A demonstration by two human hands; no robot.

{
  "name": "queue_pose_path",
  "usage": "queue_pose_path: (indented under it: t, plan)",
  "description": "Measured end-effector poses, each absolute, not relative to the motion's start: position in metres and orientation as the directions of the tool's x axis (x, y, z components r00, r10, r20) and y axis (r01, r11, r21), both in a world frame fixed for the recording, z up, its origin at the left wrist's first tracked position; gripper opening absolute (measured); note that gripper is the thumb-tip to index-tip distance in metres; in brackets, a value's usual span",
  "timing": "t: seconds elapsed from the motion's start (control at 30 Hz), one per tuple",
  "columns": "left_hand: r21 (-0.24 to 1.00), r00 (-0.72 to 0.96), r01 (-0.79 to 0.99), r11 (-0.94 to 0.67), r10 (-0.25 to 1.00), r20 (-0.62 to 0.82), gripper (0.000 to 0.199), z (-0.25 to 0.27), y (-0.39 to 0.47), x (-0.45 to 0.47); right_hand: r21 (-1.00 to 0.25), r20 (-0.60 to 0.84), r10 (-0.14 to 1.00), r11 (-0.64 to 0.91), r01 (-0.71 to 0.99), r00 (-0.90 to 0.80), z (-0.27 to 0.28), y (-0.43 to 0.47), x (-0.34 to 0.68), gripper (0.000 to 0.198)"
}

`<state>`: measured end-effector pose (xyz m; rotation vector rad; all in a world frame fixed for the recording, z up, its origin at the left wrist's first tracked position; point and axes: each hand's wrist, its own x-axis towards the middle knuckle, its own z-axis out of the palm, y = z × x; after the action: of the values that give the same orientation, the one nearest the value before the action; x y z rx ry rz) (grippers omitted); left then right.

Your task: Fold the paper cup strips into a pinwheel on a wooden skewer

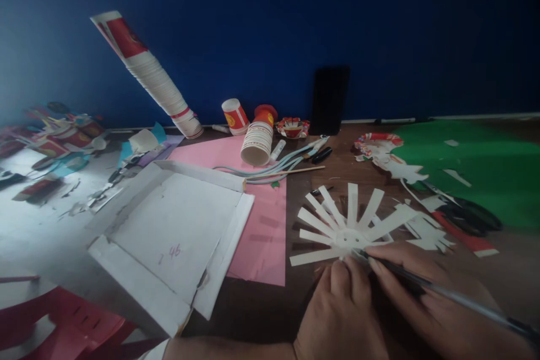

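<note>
A white paper cup [349, 238], cut into strips that fan out like rays, lies on the brown table. Two small dark dots with a dark centre mark its round middle. My left hand [341, 309] has its fingers curled over the near edge of the cut cup, pressing on it. My right hand [439, 287] is closed around a dark pen [459, 295], whose tip meets the right side of the cup's middle. The near strips are hidden behind my hands.
Left lies a shallow white box lid [177, 236] on pink paper [265, 247]. Behind stand a leaning stack of paper cups [156, 81], a shorter stack [257, 138] and a black phone [330, 100]. At right are scissors [468, 214], paper scraps [426, 228] and green paper [476, 169].
</note>
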<state>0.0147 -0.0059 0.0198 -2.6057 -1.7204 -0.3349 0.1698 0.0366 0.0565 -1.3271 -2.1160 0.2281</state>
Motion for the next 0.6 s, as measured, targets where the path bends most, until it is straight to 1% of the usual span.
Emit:
queue_pose_path:
  t: [0.07,0.13,0.27,0.43,0.6]
  plan:
    - [0.158,0.369,0.907,-0.39,0.917,0.149,0.051,0.0205,-0.0057,0.0142,-0.439,0.424,0.854,0.485,0.756,-0.302,0.0574,0.0369,0.1694,0.015]
    - [0.189,0.374,0.897,-0.399,0.914,0.154,0.051,0.0213,-0.0052,0.0125,-0.428,0.426,0.853,0.483,0.764,-0.301,0.0576,0.037,0.1692,0.015]
    - [0.17,0.448,0.866,-0.471,0.88,0.158,0.051,0.0219,-0.0044,0.0093,-0.444,0.4,0.866,0.469,0.764,-0.3,0.0565,0.0365,0.1695,0.014]
    - [0.194,0.405,0.885,-0.424,0.905,0.132,0.05,0.0222,-0.004,0.0112,-0.456,0.389,0.872,0.463,0.76,-0.297,0.0549,0.0362,0.1695,0.013]
    - [0.231,0.362,0.89,-0.394,0.917,0.17,0.05,0.0168,-0.0067,0.0139,-0.45,0.382,0.877,0.451,0.77,-0.291,0.0514,0.0355,0.1705,0.012]
